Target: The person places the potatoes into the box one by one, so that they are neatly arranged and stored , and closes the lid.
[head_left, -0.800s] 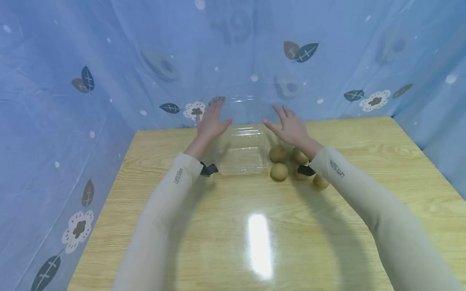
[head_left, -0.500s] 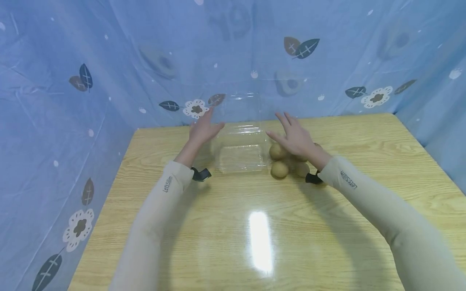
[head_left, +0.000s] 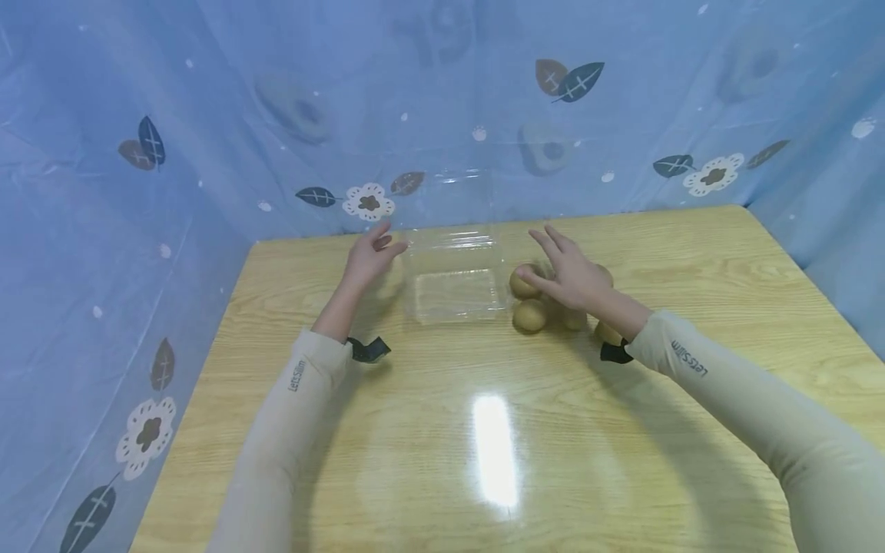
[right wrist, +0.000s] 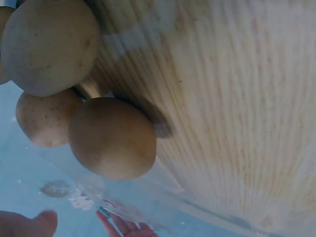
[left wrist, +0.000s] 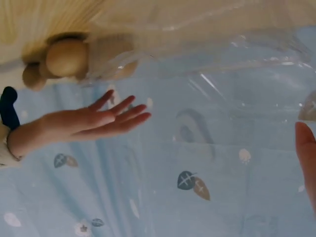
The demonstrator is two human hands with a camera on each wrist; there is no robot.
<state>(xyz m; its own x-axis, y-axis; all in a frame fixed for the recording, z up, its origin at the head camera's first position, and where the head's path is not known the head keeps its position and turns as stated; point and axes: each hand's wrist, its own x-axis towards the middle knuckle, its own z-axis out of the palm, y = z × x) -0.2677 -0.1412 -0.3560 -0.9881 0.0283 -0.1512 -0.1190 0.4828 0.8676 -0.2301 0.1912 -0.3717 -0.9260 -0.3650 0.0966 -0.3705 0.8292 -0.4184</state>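
A clear plastic clamshell box [head_left: 456, 293] lies open on the wooden table [head_left: 484, 430], its lid [head_left: 452, 201] standing up at the back. My left hand [head_left: 369, 257] hovers open just left of the box and holds nothing. To the right of the box lie several brown kiwis [head_left: 530, 315]. My right hand [head_left: 568, 274] is open with fingers spread, low over the kiwis and partly hiding them. The right wrist view shows three kiwis [right wrist: 112, 138] close up on the table. In the left wrist view my right hand [left wrist: 94, 121] is open and empty, below a kiwi [left wrist: 66, 57].
A blue sheet printed with leaves and flowers [head_left: 207, 115] walls the table at the back and on both sides. Bare tabletop with a bright glare spot [head_left: 494, 453] lies between me and the box. Black wrist straps [head_left: 366, 349] sit at both cuffs.
Both hands have come down and back from the raised lid. The left hand now sits beside the box, and the right hand has dropped over the kiwis. The box lies still.
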